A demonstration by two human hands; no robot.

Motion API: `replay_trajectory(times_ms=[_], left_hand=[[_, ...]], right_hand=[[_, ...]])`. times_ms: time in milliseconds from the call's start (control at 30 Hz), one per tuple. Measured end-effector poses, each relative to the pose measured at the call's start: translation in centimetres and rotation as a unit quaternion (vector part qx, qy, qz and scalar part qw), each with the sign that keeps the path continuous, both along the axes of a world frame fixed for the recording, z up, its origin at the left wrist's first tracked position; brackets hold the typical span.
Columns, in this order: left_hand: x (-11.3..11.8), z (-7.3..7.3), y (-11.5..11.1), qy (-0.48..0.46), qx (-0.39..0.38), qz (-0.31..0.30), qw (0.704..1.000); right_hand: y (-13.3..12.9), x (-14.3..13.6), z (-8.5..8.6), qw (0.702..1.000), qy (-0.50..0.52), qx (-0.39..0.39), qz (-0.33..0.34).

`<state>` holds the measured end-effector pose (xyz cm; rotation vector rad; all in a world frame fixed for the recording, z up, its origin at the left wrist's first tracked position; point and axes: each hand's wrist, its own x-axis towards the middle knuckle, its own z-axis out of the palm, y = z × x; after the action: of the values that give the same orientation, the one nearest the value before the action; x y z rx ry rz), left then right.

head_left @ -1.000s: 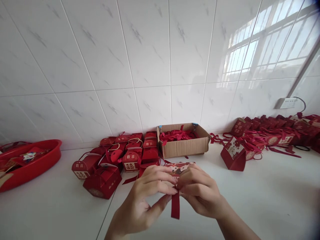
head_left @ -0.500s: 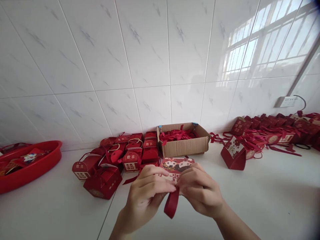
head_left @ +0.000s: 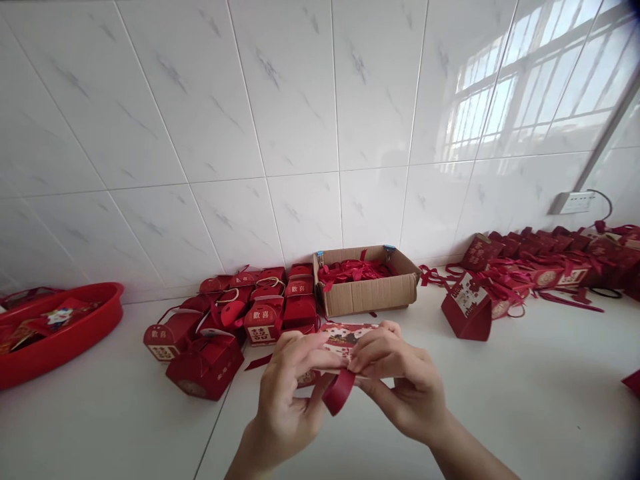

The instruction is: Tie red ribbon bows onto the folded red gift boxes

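Observation:
Between my two hands is a small red gift box [head_left: 345, 341] with cartoon figures printed on its cream and red face. My left hand [head_left: 293, 387] grips its left side, fingers on top and thumb below. On the right side my right hand [head_left: 400, 377] pinches the near edge, the thumb underneath. A dark red ribbon loop [head_left: 340, 393] hangs from that edge between my fingertips, its ends hidden. Just beyond my left hand stand several red gift boxes [head_left: 265, 319] in rows.
An open cardboard box [head_left: 370, 297] full of red ribbons [head_left: 355, 270] stands against the tiled wall. At far left is a red plastic basin [head_left: 100, 333] holding packets. A triangular red box [head_left: 467, 310] and rows of ribboned boxes [head_left: 550, 273] occupy the right of the white table [head_left: 525, 400].
The held box has tilted flatter, so its printed face looks foreshortened. The ribbon loop has risen slightly and shows shorter. A red corner has appeared at the right edge.

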<state>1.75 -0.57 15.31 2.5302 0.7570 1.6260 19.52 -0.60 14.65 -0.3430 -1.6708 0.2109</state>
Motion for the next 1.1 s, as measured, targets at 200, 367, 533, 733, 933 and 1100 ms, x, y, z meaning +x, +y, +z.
replay_trajectory(times_ms=[200, 367, 533, 733, 933, 1100], left_hand=[[0.8, -0.2, -0.5, -0.062, -0.125, -0.019, 0.99], [1.4, -0.3, -0.4, -0.083, -0.221, 0.004, 0.972], [1.0, 0.3, -0.1, -0.076, -0.311, 0.016, 0.947], [-0.9, 1.6, 0.1, 0.069, -0.318, 0.047, 0.944], [-0.9, 1.4, 0.8, 0.023, -0.305, 0.033, 0.952], [-0.5, 1.1, 0.9, -0.005, -0.287, 0.054, 0.956]], right_hand=[[-0.1, -0.5, -0.9, 0.996, 0.063, -0.056, 0.004], [0.2, -1.3, -1.9, 0.978, 0.117, -0.172, 0.015], [0.8, -1.3, -1.6, 0.903, 0.165, -0.372, 0.139], [1.7, -0.5, -1.2, 0.864, 0.095, -0.463, 0.174], [1.6, -0.9, -1.3, 0.849, 0.064, -0.478, 0.217], [1.2, -1.0, -1.3, 0.859, 0.047, -0.464, 0.21]])
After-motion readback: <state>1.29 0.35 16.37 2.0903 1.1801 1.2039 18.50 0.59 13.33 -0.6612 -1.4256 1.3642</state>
